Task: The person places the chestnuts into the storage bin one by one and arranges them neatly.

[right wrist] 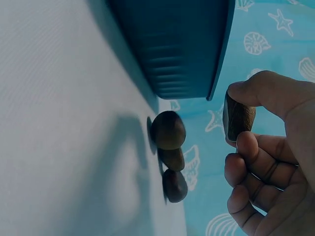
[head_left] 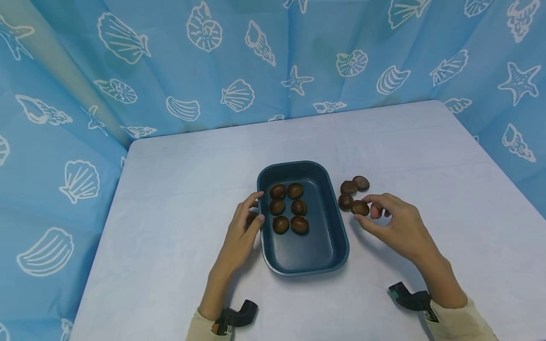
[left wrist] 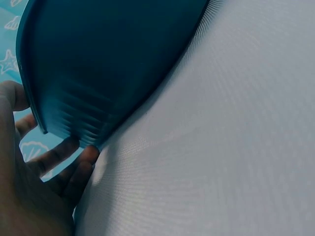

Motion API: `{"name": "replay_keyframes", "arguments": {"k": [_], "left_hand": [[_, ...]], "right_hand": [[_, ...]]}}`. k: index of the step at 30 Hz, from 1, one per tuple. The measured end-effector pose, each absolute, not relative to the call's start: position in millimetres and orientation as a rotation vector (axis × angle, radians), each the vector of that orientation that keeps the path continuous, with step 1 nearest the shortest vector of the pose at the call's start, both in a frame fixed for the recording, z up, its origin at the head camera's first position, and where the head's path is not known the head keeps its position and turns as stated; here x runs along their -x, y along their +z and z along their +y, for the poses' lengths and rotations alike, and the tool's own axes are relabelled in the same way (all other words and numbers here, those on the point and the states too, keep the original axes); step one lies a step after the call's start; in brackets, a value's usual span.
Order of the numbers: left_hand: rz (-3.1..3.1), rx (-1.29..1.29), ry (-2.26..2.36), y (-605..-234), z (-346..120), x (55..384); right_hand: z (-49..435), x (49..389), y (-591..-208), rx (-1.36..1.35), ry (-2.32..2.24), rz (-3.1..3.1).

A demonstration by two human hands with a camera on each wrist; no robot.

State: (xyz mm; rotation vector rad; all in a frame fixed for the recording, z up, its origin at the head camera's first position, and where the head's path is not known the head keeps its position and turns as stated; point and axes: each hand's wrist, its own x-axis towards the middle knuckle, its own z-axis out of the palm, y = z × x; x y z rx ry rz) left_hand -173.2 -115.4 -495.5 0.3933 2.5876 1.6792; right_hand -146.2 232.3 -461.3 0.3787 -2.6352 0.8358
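Observation:
My right hand (head_left: 398, 227) pinches a brown chestnut (head_left: 360, 208) between thumb and fingertips. In the right wrist view this chestnut (right wrist: 238, 118) is held up off the white table, its flat pale side facing the tray. Three more chestnuts (head_left: 349, 187) lie close together on the cloth to the right of the blue tray (head_left: 300, 255). Inside the tray, several chestnuts (head_left: 298, 207) sit in two columns of three, toward the upper left. My left hand (head_left: 240, 237) touches the tray's left side, fingertips against the outer wall and rim, as the left wrist view shows too.
The white cloth-covered table (head_left: 183, 199) spreads around the tray on all sides. Behind it hangs a blue curtain (head_left: 162, 61) with white shell and starfish prints. A black wrist camera (head_left: 411, 298) is strapped to each forearm.

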Motion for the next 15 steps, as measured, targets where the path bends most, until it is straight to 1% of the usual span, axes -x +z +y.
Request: {"name": "replay_keyframes", "arguments": {"k": [15], "left_hand": [[2.582, -0.404, 1.678, -496, -116, 174]], "right_hand": [[215, 135, -438, -0.378, 0.871, -2.729]]}}
